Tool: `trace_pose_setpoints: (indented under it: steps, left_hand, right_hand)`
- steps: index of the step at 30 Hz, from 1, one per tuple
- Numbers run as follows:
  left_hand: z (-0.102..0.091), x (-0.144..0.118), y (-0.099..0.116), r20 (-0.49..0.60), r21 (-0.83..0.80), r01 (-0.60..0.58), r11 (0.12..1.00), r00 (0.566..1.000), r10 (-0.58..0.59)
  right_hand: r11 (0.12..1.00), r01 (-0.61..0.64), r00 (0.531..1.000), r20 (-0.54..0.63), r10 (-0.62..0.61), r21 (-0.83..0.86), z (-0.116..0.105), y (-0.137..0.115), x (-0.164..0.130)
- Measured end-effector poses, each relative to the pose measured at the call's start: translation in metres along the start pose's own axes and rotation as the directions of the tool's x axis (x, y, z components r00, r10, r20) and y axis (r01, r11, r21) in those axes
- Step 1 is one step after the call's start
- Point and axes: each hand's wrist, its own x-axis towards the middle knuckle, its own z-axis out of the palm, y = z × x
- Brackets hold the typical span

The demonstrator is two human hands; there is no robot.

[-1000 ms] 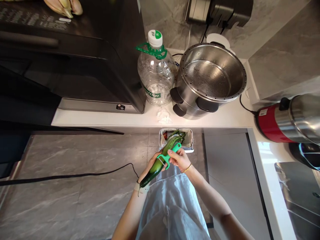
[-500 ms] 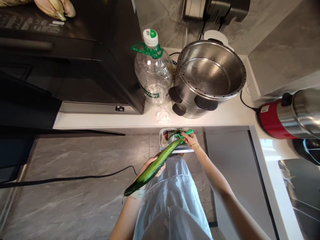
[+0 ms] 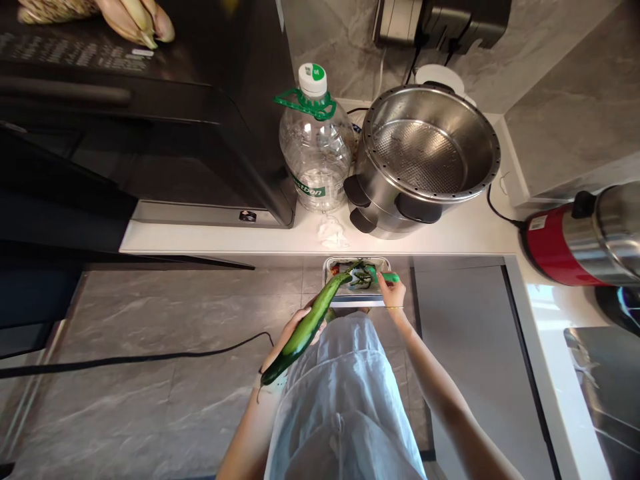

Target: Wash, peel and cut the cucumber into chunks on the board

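Grey marbled floor tiles lie below you, with a black cable [image 3: 125, 360] across them, and a white counter [image 3: 300, 237] runs along a grey stone wall. Your left hand [image 3: 300, 327] is clenched around a long cucumber [image 3: 305, 327], its tip over a small metal bin [image 3: 356, 283] on the floor. Your right hand [image 3: 393, 290] grips a green peeler [image 3: 381, 275] above that bin. On the counter stand a steel pot [image 3: 425, 160] and a clear bottle [image 3: 315, 147]; its green label is too blurred to read.

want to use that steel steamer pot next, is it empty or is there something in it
Empty. The steel steamer pot stands upright and lidless on the counter, and its perforated bottom shows bare, with no food or water visible inside.
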Motion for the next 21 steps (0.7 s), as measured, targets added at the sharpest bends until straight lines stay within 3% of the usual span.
trace_pose_setpoints:
  steps: [2, 4, 7, 9, 10, 14, 19, 21]
  left_hand:
    - [0.003, 0.007, -0.005, 0.011, -0.085, -0.019, 0.996, 1.000, 0.020]
    - [0.007, 0.015, -0.011, 0.023, -0.148, -0.033, 0.988, 0.999, 0.037]
    - [0.017, 0.022, -0.017, 0.066, -0.164, -0.001, 0.986, 0.998, 0.012]
    - [0.024, 0.024, -0.020, 0.098, -0.159, 0.016, 0.987, 0.995, -0.001]
    - [0.026, 0.023, -0.020, 0.109, -0.152, 0.022, 0.988, 0.994, -0.006]
    - [0.028, 0.019, -0.020, 0.170, -0.066, 0.091, 0.994, 0.982, -0.079]
    - [0.030, 0.021, -0.019, 0.091, -0.014, 0.207, 0.978, 0.975, -0.205]
    - [0.034, 0.024, -0.020, 0.088, -0.026, 0.194, 0.981, 0.978, -0.191]
  right_hand:
    - [0.914, -0.285, 0.958, 0.113, 0.263, 0.288, 0.008, -0.018, -0.020]
    - [0.711, -0.535, 0.842, 0.359, 0.403, 0.456, 0.017, -0.035, -0.040]
    - [0.450, -0.782, 0.612, 0.668, 0.422, 0.431, 0.028, -0.054, -0.062]
    - [0.372, -0.838, 0.531, 0.754, 0.386, 0.400, 0.030, -0.061, -0.068]
    - [0.359, -0.839, 0.529, 0.766, 0.365, 0.409, 0.030, -0.063, -0.069]
    - [0.381, -0.792, 0.600, 0.721, 0.345, 0.477, 0.023, -0.067, -0.064]
    - [0.423, -0.798, 0.588, 0.708, 0.390, 0.430, 0.013, -0.066, -0.057]
    - [0.497, -0.761, 0.628, 0.663, 0.408, 0.416, 0.008, -0.065, -0.055]
